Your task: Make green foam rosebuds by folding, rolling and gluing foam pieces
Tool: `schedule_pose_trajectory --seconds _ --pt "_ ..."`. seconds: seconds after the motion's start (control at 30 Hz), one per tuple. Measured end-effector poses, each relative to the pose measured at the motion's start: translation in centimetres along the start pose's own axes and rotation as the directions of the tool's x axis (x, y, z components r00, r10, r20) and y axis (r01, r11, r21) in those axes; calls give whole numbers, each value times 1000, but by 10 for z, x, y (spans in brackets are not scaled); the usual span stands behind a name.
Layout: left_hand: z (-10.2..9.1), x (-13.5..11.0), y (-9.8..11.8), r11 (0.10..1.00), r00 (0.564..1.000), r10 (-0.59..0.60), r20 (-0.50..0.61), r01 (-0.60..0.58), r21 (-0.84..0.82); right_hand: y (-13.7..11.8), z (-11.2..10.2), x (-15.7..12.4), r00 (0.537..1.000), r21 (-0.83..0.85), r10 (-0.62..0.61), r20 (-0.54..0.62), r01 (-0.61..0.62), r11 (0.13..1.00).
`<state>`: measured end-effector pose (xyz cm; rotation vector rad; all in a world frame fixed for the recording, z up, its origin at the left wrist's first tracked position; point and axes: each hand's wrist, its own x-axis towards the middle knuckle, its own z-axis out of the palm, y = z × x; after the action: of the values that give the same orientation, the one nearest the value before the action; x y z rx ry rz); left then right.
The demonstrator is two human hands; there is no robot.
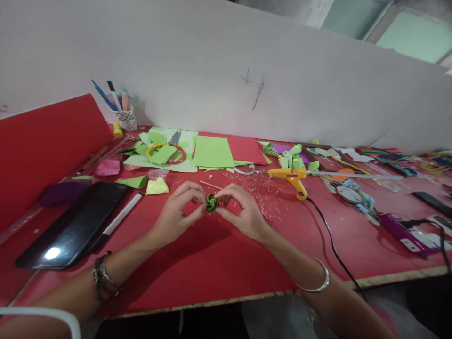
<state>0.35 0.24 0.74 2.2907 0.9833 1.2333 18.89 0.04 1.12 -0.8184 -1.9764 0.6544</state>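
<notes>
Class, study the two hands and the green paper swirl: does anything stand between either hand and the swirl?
Nothing visible does. The left hand and right hand have their fingertips at opposite sides of the green paper swirl. The thin stick lies beyond it, not between.

The coil (212,203) looks papery, the glue gun (290,175) smooth plastic.

The red table (197,282) was crowded: 1 black device (72,226) lay on the left beside 1 marker (122,215), 1 cup (126,119) stood at the back, paper (213,151) overlapped near the wall, and 1 glue gun (291,176) rested just beside scattered scraps (271,207).
</notes>
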Motion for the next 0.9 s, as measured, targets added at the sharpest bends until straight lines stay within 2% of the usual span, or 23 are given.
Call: schedule_pose_trajectory --seconds 0.1,0.3,0.47,0.63,0.7,0.77,0.9 --pt "0 0 0 999 999 -35 4 35 -37 1 0 0 1000 -12 12 -20 -12 1000" --pt "0 0 -2 987 998 -62 10 63 -149 0 1 -1 998 105 63 13 -64 992" --pt "2 0 -4 978 998 -60 25 64 -201 0 2 0 998 -27 47 40 -46 999" --pt "4 -1 -4 951 988 -151 -18 141 -276 2 1 0 1000 -97 26 -8 -27 995" --pt "4 -1 -2 960 987 -141 -75 118 -255 3 2 0 999 -138 34 -16 -36 990" --pt "2 -1 1 984 989 -95 -116 75 -163 4 2 -1 1000 -182 27 -7 -28 983" --pt "1 -1 8 998 992 -52 -113 54 18 7 4 -3 1000 -245 3 9 -1 970"
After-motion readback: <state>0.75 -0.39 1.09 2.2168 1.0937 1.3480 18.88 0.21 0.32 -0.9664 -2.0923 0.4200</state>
